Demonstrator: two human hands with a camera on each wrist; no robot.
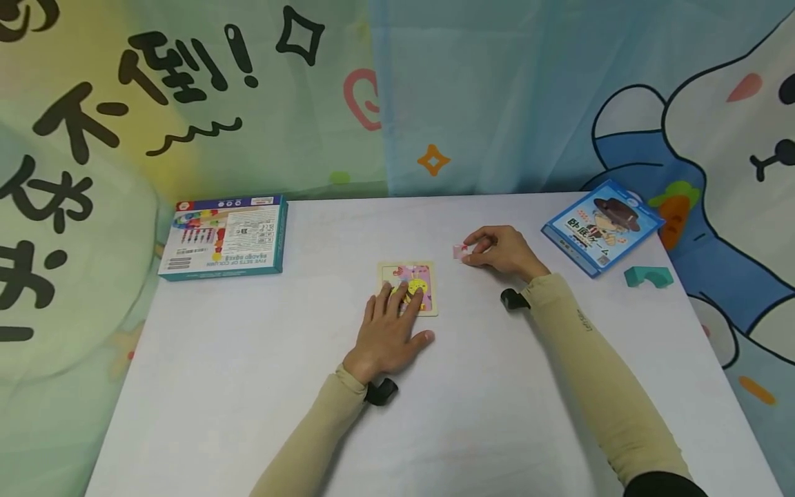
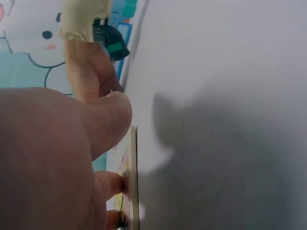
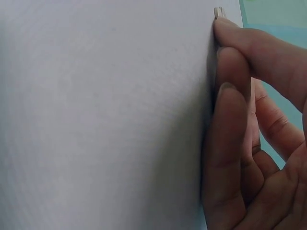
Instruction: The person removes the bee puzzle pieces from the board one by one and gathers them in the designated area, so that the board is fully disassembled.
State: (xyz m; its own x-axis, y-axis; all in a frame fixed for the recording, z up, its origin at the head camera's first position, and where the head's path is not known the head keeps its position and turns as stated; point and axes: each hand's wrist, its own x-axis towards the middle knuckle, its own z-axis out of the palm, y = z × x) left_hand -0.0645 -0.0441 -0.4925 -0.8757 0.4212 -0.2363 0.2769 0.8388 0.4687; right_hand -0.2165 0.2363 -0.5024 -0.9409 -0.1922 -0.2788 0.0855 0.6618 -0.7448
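Observation:
A small square jigsaw puzzle (image 1: 427, 269) with a pale frame and a pink and yellow picture lies flat on the white table. My left hand (image 1: 388, 338) rests on it with fingers spread, covering part of the picture; in the left wrist view, fingertips touch the puzzle's face (image 2: 125, 191). To the right of the puzzle, my right hand (image 1: 499, 250) pinches a small pink puzzle piece (image 1: 459, 251) by its edge, low over the table. The right wrist view shows just the pale edge of that piece (image 3: 218, 12) beyond the fingertips; the other fingers are curled.
At the back left of the table (image 1: 248, 386) lies a flat box (image 1: 226, 238) with printed text. A blue box (image 1: 602, 224) with a cartoon figure is at the back right, and a green arched block (image 1: 649, 276) sits in front of it. A printed cloth backdrop (image 1: 497, 90) hangs behind.

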